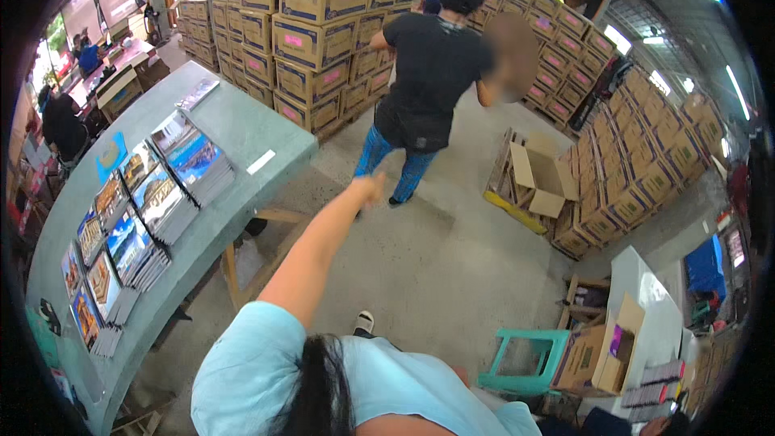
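Note:
My left arm stretches forward, and my left hand [368, 190] is in mid-air above the concrete floor. Its fingers look loosely apart, a little blurred, with nothing seen in them. Just beyond it walks a person in a black shirt [432, 73] and blue patterned trousers. To the left of my arm, a curved green-grey table [270, 125] bears several stacks of notebooks [153, 194] with glossy photo covers. My right hand is out of sight; only a sliver of skin shows beside my light blue shirt [404, 371].
Tall piles of cardboard cartons [315, 40] stand ahead, with more cartons [638, 165] at the right. An opened carton [541, 178] sits on a pallet. Nearer at right are a green plastic stool [529, 355], another opened carton [601, 355] and a white table [646, 274].

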The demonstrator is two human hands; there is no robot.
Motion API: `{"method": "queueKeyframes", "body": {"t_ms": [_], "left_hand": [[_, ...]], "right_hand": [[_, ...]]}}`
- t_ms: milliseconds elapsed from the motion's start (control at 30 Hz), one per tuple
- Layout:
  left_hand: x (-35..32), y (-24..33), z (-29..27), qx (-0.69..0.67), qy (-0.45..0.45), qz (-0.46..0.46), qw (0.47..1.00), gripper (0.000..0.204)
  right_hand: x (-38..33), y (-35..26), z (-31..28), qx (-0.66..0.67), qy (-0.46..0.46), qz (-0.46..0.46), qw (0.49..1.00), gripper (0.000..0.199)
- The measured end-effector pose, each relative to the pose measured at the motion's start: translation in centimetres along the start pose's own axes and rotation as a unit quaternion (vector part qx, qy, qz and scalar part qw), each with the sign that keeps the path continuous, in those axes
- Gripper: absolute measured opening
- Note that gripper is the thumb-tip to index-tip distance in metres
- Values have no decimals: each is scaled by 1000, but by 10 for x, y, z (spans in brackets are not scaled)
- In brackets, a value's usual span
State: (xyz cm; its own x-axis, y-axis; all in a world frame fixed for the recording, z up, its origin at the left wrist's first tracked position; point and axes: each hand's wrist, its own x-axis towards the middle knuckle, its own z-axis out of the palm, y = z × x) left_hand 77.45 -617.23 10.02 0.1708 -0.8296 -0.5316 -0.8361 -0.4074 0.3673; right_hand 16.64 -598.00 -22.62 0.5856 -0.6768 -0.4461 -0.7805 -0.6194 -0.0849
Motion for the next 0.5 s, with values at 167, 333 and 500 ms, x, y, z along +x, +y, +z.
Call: {"method": "queueKeyframes", "body": {"t_ms": [167,333,500], "left_hand": [[58,-151,111,-123,-82,-14,989,91],[46,-241,131,-285,-135,-127,940,77],[27,-293,143,-219,-127,-137,958,55]], "right_hand": [[266,9,-120,480,15,232,846,27],[389,-84,-307,354,78,51,931,38],[402,-172,-356,578,49,-28,814,40]]}}
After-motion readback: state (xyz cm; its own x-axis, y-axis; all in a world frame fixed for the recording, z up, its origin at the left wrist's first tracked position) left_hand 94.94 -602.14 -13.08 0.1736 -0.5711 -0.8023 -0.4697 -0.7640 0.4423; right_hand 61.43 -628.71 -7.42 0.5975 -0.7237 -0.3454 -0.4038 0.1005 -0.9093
